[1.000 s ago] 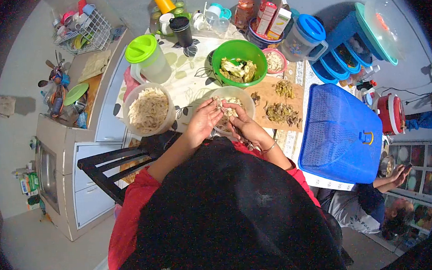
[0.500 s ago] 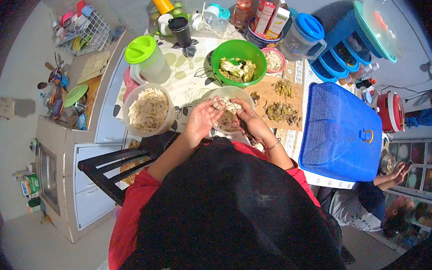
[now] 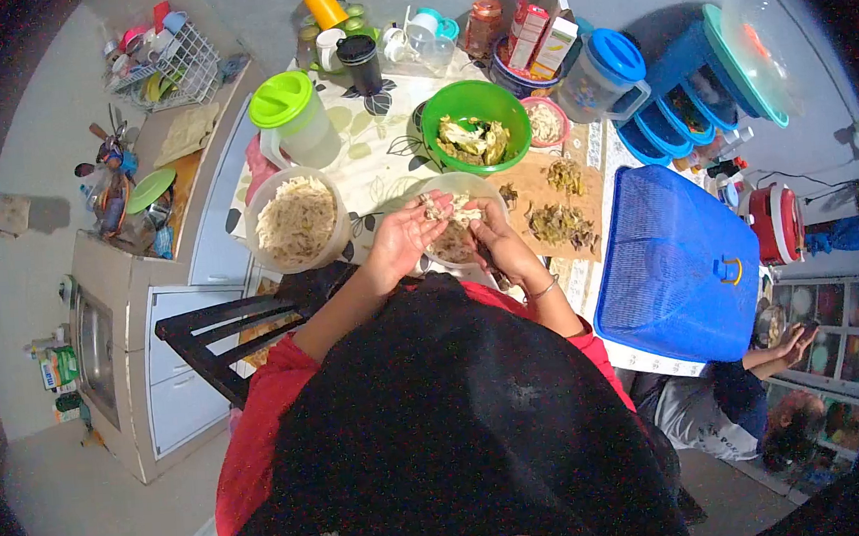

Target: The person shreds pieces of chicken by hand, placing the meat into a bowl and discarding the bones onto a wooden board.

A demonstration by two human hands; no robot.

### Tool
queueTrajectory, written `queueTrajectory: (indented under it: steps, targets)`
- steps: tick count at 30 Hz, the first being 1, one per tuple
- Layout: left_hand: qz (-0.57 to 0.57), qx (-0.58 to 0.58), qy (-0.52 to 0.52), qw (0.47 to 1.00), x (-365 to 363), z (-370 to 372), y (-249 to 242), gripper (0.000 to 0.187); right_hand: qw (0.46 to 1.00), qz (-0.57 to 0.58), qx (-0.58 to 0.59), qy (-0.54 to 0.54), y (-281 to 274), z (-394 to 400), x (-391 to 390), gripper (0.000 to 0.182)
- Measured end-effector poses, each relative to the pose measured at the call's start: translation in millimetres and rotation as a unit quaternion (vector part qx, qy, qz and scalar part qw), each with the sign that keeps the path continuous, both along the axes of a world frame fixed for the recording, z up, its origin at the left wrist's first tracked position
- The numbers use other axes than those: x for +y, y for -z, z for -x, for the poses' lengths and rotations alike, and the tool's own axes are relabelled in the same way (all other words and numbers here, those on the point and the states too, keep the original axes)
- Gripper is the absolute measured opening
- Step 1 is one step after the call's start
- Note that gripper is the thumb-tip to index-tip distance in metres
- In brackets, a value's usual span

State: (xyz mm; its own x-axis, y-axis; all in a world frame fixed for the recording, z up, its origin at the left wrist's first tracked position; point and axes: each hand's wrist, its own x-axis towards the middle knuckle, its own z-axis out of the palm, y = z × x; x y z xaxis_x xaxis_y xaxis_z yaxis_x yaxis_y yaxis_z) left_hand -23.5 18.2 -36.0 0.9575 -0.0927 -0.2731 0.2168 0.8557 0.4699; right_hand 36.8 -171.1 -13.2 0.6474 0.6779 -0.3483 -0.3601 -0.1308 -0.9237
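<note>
Pale shredded food [image 3: 463, 209] is between my two hands, above a clear round bowl [image 3: 455, 182] with more shreds in it. My left hand [image 3: 406, 238], palm up, carries some of the food on its curled fingers. My right hand [image 3: 505, 246] pinches the shreds from the other side, and a bracelet is on that wrist. A second round tub [image 3: 295, 221] full of pale shreds stands to the left. Behind the hands is a green bowl [image 3: 474, 91] holding peeled vegetable pieces. Dark scraps [image 3: 559, 225] lie on a brown board [image 3: 593, 185] to the right.
A lidded pitcher [image 3: 300, 128] stands behind the left tub. On the right are a blue mesh cover [image 3: 673, 261] and another pitcher [image 3: 600, 77]. A black chair [image 3: 217, 333] is at the left. Another person [image 3: 704, 418] is at the lower right.
The fingers of both hands have shifted slightly around the shredded food. My hands remain above the clear bowl.
</note>
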Motion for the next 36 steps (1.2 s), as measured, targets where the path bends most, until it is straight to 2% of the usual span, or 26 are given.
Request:
queueTrajectory:
  steps: [4,8,14,20,22,25,29,31,32,34,36]
  targets:
    - [-0.082,-0.025,0.004,0.996,-3.4,0.0,-1.9,0.035,0.993,-0.041,0.049,-0.103,-20.7,7.0,3.2,0.040]
    - [-0.172,-0.031,0.008,0.985,-7.0,-0.3,-6.5,0.036,0.995,-0.010,0.036,-0.093,-22.6,6.1,7.5,0.038]
    - [-0.201,-0.049,0.004,0.978,-10.0,1.2,-9.9,0.036,0.995,-0.009,0.020,-0.102,-17.4,2.6,7.5,0.037]
    - [-0.248,-0.004,0.002,0.969,-12.0,1.3,-5.4,0.034,0.996,0.018,-0.003,-0.084,-16.5,2.8,7.6,0.034]
    - [-0.233,0.010,-0.001,0.972,-14.1,0.5,-10.7,0.033,0.996,0.013,-0.045,-0.079,-12.5,3.6,7.0,0.033]
    - [-0.193,0.001,0.000,0.981,-14.0,-0.5,-7.7,0.032,0.994,-0.052,0.070,-0.060,-13.9,2.6,3.1,0.032]
    - [-0.105,0.008,0.007,0.994,-10.1,-4.5,9.1,0.033,0.995,-0.064,0.065,-0.031,-18.6,0.3,2.5,0.033]
    - [-0.123,0.023,0.005,0.992,-9.0,-5.0,5.1,0.034,0.995,-0.063,0.082,0.005,-16.1,-5.7,0.3,0.032]
    - [-0.131,0.031,0.003,0.991,-8.6,-4.9,3.5,0.035,0.993,-0.063,0.096,-0.027,7.3,-17.4,-9.0,0.035]
    - [-0.104,0.041,-0.013,0.994,-6.2,-1.9,3.5,0.036,0.996,0.025,-0.081,0.000,22.5,-15.1,-3.2,0.036]
    - [-0.090,0.051,-0.024,0.994,-4.5,-0.9,5.8,0.038,0.980,0.057,-0.190,-0.010,47.0,-16.0,-1.7,0.038]
